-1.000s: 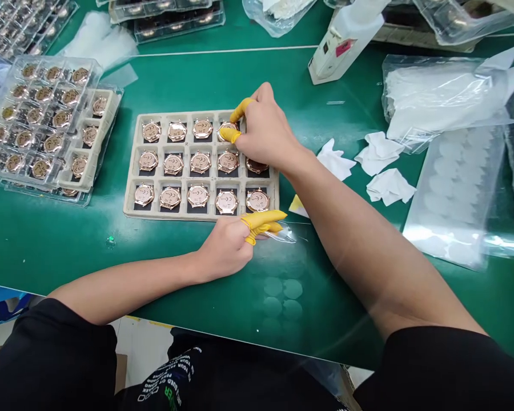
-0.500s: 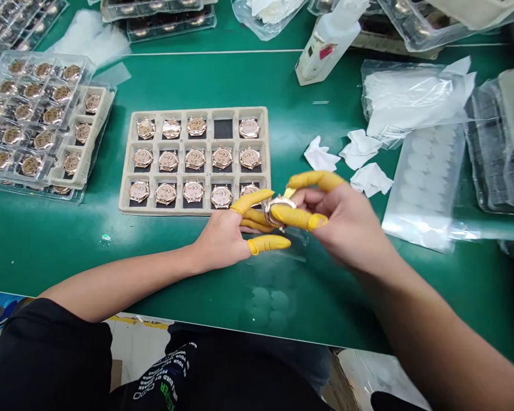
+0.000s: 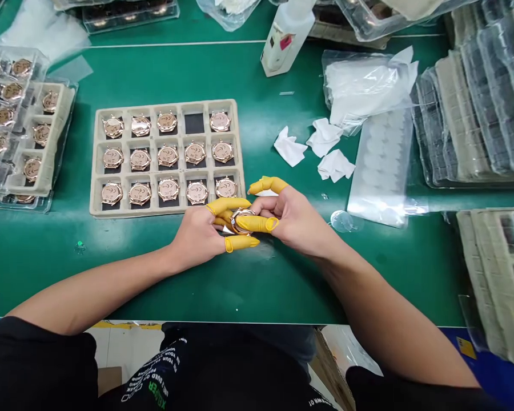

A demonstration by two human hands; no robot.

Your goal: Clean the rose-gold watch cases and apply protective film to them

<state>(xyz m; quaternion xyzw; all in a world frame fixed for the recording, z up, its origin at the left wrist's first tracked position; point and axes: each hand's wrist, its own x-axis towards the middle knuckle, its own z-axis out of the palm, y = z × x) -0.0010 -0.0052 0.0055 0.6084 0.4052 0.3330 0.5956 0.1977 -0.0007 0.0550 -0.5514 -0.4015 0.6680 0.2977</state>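
Both hands wear yellow finger cots and meet just in front of a beige tray (image 3: 95, 165). My right hand (image 3: 291, 220) pinches a rose-gold watch case (image 3: 241, 220) between thumb and fingers. My left hand (image 3: 199, 234) closes on the same watch case from the left, its fingertips against the case. The tray holds several rose-gold watch cases in three rows; one pocket (image 3: 194, 123) in the back row shows only its dark bottom.
Clear trays of more watch cases (image 3: 21, 131) sit at the left. Crumpled white wipes (image 3: 323, 145), a sheet of round clear stickers (image 3: 381, 165), a white bottle (image 3: 282, 37) and stacked trays in plastic (image 3: 480, 97) lie to the right and back.
My right hand lifted a watch case from the tray's back row and brought it down to my left hand in front of the tray. The view shifted right.
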